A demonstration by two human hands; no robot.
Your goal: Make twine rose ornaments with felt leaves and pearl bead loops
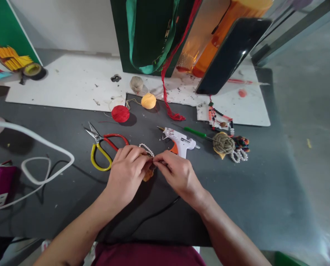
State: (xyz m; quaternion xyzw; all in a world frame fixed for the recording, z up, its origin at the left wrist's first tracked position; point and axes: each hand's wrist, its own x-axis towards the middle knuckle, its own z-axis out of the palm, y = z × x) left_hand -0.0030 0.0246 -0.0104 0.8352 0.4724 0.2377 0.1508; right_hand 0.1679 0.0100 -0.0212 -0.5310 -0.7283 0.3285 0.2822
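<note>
Over the dark table, my left hand (127,173) is closed on a small orange-brown piece (148,174) that carries a string of white beads (146,149). My right hand (178,171) pinches at the same piece from the right, its fingertips meeting those of my left hand; what lies between them is too small to tell. Scissors (99,142) with one red and one yellow handle lie open just left of my left hand. A white glue gun (181,142) with an orange trigger rests beyond my right hand.
Red (120,113), yellow (148,101) and grey (136,84) yarn balls sit farther back. A green-handled hook (195,132), a knitted flower (223,143) and a leaning phone (232,55) are at right. White cable (56,144) loops at left; a dark green bag (150,37) stands behind.
</note>
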